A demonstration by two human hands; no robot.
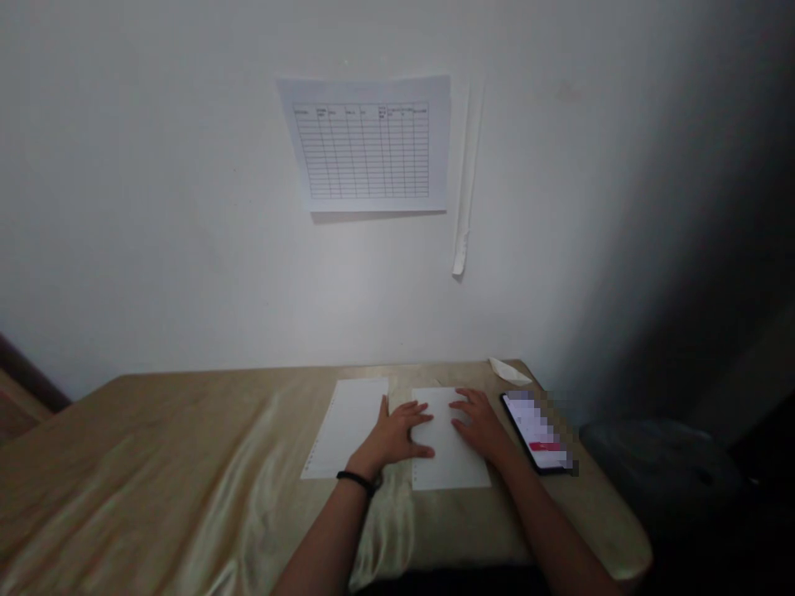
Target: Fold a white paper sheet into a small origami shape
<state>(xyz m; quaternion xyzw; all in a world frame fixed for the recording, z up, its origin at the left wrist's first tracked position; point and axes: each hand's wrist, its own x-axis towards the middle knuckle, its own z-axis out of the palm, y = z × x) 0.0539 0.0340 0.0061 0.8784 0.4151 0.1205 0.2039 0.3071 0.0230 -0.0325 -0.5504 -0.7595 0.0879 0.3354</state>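
Observation:
Two white loose-leaf sheets with punched holes lie on the cloth-covered table. My left hand (397, 432), a dark band at its wrist, has its fingers spread over the left edge of the right sheet (444, 472). Its back part reaches across to the left sheet (339, 430). On the upper right part of the right sheet rests my right hand (479, 424), fingers apart. Neither hand grips anything. To the right of that hand lies a phone (527, 426) with its screen lit.
A gold satin cloth (186, 463) with folds covers the table. The wall behind bears a printed table sheet (376, 145) and a hanging white strip (463, 207). A scrap of white paper (509, 372) lies near the back right corner. Dark shapes stand beyond the table's right edge.

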